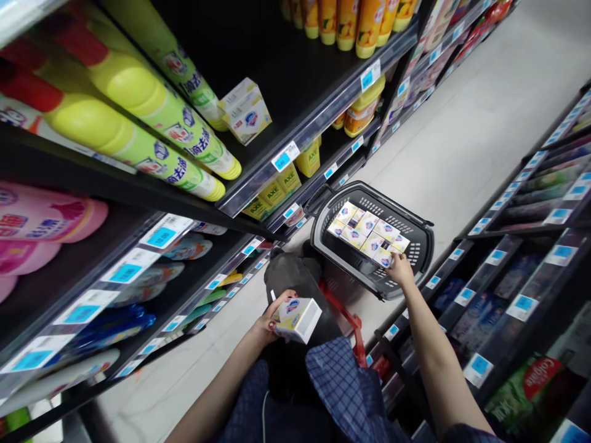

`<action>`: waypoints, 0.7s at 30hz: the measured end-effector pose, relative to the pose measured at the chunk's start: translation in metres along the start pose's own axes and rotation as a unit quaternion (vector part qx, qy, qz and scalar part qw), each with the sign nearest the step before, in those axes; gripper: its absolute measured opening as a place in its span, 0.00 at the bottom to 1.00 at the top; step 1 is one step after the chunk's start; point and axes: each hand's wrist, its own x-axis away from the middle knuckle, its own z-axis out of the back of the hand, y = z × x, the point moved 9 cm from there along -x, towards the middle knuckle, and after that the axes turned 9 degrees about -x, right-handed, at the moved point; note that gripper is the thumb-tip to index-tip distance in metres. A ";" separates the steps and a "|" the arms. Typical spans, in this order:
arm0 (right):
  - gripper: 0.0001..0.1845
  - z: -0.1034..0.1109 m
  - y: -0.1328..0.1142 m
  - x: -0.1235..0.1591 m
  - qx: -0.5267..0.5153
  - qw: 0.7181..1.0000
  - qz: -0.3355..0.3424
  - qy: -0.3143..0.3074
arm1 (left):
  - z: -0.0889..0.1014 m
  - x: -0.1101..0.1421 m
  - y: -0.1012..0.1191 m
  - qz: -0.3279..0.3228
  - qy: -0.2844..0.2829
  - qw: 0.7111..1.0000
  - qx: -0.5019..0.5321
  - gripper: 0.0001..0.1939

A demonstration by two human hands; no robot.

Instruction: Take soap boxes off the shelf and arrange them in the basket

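My left hand (272,317) is closed around a white-and-yellow soap box (293,319), held above my lap. It may be more than one box stacked together; I cannot tell. My right hand (401,269) reaches into a dark grey shopping basket (346,271), its fingers gripping a soap box (382,257) at the near right end of the rows. Several matching soap boxes (355,237) lie side by side in the basket. On the shelf at upper left, a small group of similar soap boxes (249,120) stands beside yellow-green detergent bottles (152,123).
Shelving (314,123) with price tags runs along the left, holding pink bottles (46,212) and yellow AXE packs (272,194). More shelves (508,289) flank the right. A pale aisle floor (462,104) stretches ahead. A red bar (355,332) is by my legs.
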 end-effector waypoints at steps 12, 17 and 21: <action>0.42 -0.001 0.000 0.001 -0.020 1.000 -0.013 -0.012 | -0.001 0.001 0.003 -0.012 -0.005 1.000 -0.013 0.35; 0.57 0.026 0.027 0.013 -0.089 0.993 -0.078 0.017 | -0.005 0.000 0.002 -0.012 -0.023 0.999 -0.037 0.37; 0.37 0.063 0.048 0.051 -0.122 0.986 -0.101 0.056 | -0.018 0.004 0.004 0.006 -0.043 0.996 -0.080 0.38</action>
